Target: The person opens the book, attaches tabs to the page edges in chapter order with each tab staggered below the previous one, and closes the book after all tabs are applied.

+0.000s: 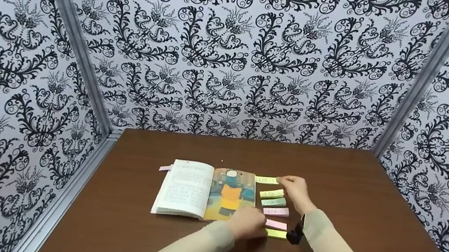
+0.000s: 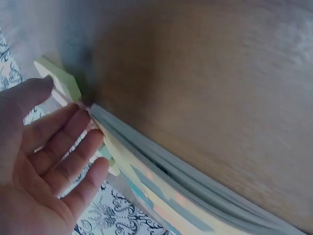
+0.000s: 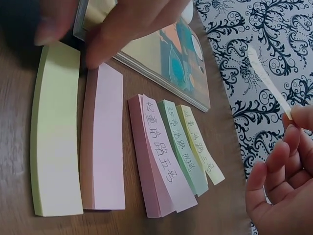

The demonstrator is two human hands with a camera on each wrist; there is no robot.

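Nearest to the head camera are the two sleeved forearms. The left hand (image 1: 248, 223) rests with relaxed, nearly straight fingers on the lower right corner of the open book (image 1: 206, 191) and touches the lowest note pads; it grips nothing. The right hand (image 3: 281, 181) pinches one thin sticky strip (image 3: 266, 81) between thumb and fingertips, so its grip is closed on this strip, above the bench (image 1: 367, 210) just right of the book.

I judge that a strip was just peeled and the step is to stick it on a page; the next move needs careful aim at the page edge.

I count six note pads (image 1: 276, 211) in a column beside the book, one book, and one pink tab (image 1: 165, 168) at its left edge.
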